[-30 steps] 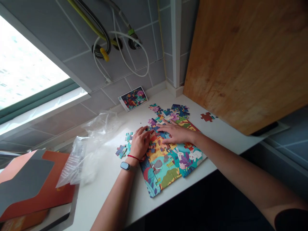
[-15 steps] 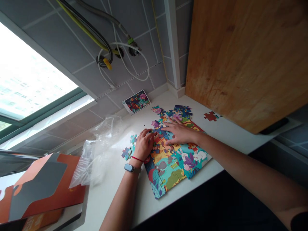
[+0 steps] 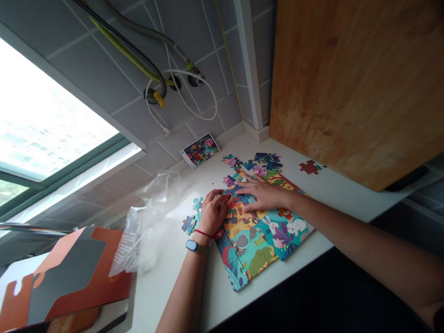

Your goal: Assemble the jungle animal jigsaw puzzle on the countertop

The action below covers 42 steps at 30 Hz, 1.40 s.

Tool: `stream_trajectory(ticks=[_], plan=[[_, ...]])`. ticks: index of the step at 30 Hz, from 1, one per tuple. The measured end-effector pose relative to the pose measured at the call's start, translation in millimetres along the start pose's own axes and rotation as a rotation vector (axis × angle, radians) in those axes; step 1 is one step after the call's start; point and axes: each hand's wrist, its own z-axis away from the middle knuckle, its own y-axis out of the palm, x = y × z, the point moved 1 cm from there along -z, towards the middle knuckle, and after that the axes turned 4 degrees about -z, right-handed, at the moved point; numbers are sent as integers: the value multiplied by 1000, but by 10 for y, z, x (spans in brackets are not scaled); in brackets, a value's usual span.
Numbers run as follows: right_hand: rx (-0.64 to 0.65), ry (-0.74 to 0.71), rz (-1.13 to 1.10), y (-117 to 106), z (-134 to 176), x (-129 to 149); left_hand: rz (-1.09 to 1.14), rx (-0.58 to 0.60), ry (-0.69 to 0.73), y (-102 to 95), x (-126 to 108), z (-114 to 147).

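A colourful jigsaw puzzle, partly joined, lies on the white counter with animals and plants printed on it. At its upper left edge my left hand has its fingers curled, thumb and forefinger together on a puzzle piece that is mostly hidden. My right hand lies over the upper middle of the puzzle with fingers spread, touching its pieces. Loose puzzle pieces sit left of my left hand. Beyond my right hand is a heap of dark blue and pink pieces.
A picture card leans near the wall. Clear plastic bags and an orange and grey box are at left. A few reddish pieces lie by the wooden board at right. Cables hang above.
The view has shifted slightly, so everything sits a little further right and lower. Both hands keep nearly the same place on the puzzle; the left fingers have moved only slightly.
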Motion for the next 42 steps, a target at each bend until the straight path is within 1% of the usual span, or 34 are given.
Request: stream_trajectory(ticks=[3,9,11,15,20,22,25,29,32,34,38,42], plan=[[19,13,6,8,3,41,-8,26,12,-51,5,14],[73,39,52,10,15,130,27,72,-33,-100,24,47],[72,35,54,6,14,135,45,78,-34,-112,30,50],[24,17,22,-13,10,96,112,77,-34,-144,59,42],[-99,22,5,-42,7,-12,157,42,-69,-193,118,34],[-125,20,6,-40,3,-48,137,46,-66,-232,123,33],[-126,1,9,-28,-6,-72,77,58,-67,-328,96,34],[-137,-18,10,-25,-13,-64,-85,90,-71,-442,-14,90],[-165,-7,-4,-31,-10,-57,-218,107,-62,-425,-127,208],[-175,-4,-18,-35,-5,-55,-249,118,-54,-370,-190,304],[-164,-7,-22,-46,13,-41,-204,116,-72,-270,-231,442],[-157,7,-11,-67,36,-6,-106,152,-98,-241,-193,466]])
